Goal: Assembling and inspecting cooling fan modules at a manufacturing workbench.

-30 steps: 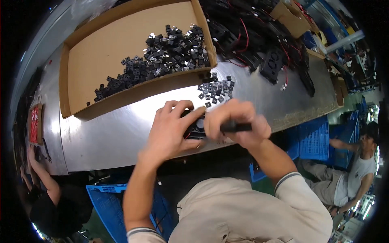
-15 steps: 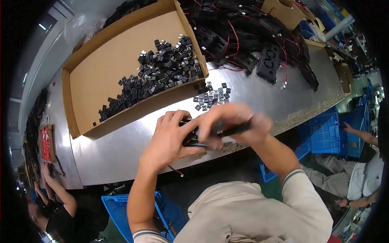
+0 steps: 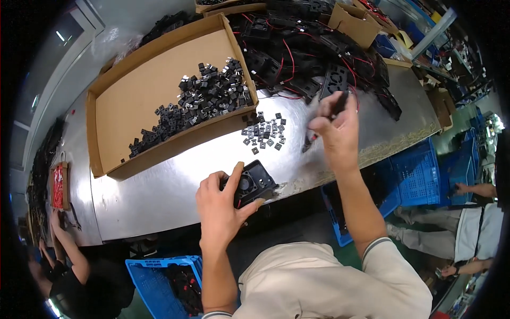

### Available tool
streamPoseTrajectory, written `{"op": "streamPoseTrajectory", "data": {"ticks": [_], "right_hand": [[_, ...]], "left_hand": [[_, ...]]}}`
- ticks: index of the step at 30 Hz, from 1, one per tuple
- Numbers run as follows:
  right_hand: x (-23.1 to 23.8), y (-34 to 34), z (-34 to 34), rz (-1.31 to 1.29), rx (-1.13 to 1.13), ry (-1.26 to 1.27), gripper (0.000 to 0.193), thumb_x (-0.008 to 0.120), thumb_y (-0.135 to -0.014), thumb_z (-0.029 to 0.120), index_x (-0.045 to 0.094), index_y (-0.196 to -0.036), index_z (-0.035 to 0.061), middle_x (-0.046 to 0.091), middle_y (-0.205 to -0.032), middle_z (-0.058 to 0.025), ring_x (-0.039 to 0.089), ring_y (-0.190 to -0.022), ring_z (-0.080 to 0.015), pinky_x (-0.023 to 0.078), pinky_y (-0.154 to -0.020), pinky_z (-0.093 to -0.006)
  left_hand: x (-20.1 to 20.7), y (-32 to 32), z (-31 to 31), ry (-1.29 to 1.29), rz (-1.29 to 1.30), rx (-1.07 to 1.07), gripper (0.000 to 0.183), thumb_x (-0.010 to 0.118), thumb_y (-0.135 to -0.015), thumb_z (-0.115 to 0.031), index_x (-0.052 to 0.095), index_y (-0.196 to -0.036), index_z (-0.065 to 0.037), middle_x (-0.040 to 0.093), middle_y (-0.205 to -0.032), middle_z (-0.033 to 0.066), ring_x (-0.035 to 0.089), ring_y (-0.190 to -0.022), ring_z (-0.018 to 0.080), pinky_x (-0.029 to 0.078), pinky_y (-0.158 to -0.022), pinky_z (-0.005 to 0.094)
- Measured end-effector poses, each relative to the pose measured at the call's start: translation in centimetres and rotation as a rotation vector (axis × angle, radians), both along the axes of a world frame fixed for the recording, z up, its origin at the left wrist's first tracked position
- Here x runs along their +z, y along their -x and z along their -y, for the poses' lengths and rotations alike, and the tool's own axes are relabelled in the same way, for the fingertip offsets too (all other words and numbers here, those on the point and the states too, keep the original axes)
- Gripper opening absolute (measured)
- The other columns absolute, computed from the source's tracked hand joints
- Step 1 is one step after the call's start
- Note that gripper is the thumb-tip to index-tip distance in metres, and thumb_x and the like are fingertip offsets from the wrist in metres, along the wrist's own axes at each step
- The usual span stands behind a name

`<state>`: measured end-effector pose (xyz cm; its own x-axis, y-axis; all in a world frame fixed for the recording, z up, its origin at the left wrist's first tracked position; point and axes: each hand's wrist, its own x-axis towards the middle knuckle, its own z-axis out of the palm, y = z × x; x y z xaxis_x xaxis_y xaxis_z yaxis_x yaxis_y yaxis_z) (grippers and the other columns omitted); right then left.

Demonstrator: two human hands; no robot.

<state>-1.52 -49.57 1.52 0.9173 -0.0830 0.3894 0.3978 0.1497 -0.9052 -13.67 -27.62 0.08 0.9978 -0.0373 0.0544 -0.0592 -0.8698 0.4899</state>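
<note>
Near the front edge of the metal table, my left hand (image 3: 219, 204) is closed around a black plastic housing (image 3: 260, 174) with a round fan (image 3: 246, 184) in it. The thumb and fingers grip opposite sides of its left end, hiding that end. My right hand (image 3: 340, 127) is raised to the right, beside the heaped black housings. Its fingers are closed on a slim dark tool (image 3: 340, 104) with a bit of red showing near its lower end; its exact kind cannot be made out. Small square black pieces (image 3: 263, 130) lie loose between the hands, farther back.
A shallow cardboard box (image 3: 175, 141) holds a heap of small black parts (image 3: 215, 87). Black housings with red wires (image 3: 297, 48) pile up at the back right. Blue crates (image 3: 419, 173) stand below the table edge. Other people work at far left and right.
My right hand has pulled away from the housing, moving up and right with the dark tool. My left hand keeps hold of the housing, whose open face and fan now show. The view has shifted slightly.
</note>
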Motion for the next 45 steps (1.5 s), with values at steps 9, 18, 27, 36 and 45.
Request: {"op": "streamPoseTrajectory", "data": {"ticks": [9,18,27,36,45], "right_hand": [[-3.0,4.4,3.4,0.454,0.244,1.126,0.051,0.088,-0.065,0.032,0.065,-0.101,0.0044,0.056,-0.1,-0.0136,0.059,-0.086,-0.0298,0.051,-0.071,-0.0361],[-1.8,4.8,4.2,0.306,0.277,1.476,0.083,0.082,-0.065,0.052,0.054,-0.13,0.0082,0.049,-0.123,-0.0164,0.046,-0.117,-0.0353,0.035,-0.099,-0.0503],[-1.5,3.5,5.0,0.373,0.214,1.365,0.066,0.085,-0.063,0.048,0.058,-0.107,0.0075,0.056,-0.107,-0.0115,0.052,-0.112,-0.031,0.036,-0.098,-0.045],[1.1,1.7,2.0,-0.226,0.236,-0.149,0.089,0.039,-0.082,0.083,0.056,-0.11,0.0007,0.055,-0.094,-0.011,0.054,-0.086,-0.0229,0.047,-0.082,-0.0388],[0.3,4.0,-4.3,-0.128,0.574,-0.171,0.071,0.041,-0.092,0.069,0.052,-0.099,-0.0004,0.055,-0.086,-0.0131,0.056,-0.076,-0.0221,0.049,-0.071,-0.0378]], "left_hand": [[-1.2,1.8,1.0,0.056,0.106,0.113,0.078,0.086,-0.065,-0.035,0.057,-0.135,-0.019,0.052,-0.108,0.0119,0.05,-0.104,0.0311,0.041,-0.093,0.045],[-0.8,1.8,0.8,0.006,0.105,0.091,0.075,0.085,-0.068,-0.033,0.056,-0.136,-0.018,0.054,-0.109,0.0153,0.051,-0.105,0.0333,0.043,-0.093,0.0442],[-0.8,0.8,-0.4,0.002,0.057,-0.026,0.079,0.085,-0.069,-0.03,0.052,-0.14,-0.019,0.052,-0.111,0.0145,0.05,-0.101,0.0334,0.043,-0.091,0.044],[0.2,-0.1,-0.8,-0.039,0.048,-0.057,0.08,0.086,-0.068,-0.027,0.052,-0.141,-0.023,0.052,-0.11,0.0145,0.052,-0.101,0.033,0.044,-0.089,0.0447],[0.1,-0.8,-0.8,-0.081,0.022,-0.031,0.079,0.083,-0.07,-0.033,0.051,-0.142,-0.025,0.056,-0.11,0.0117,0.054,-0.103,0.0318,0.045,-0.088,0.0439]]}}
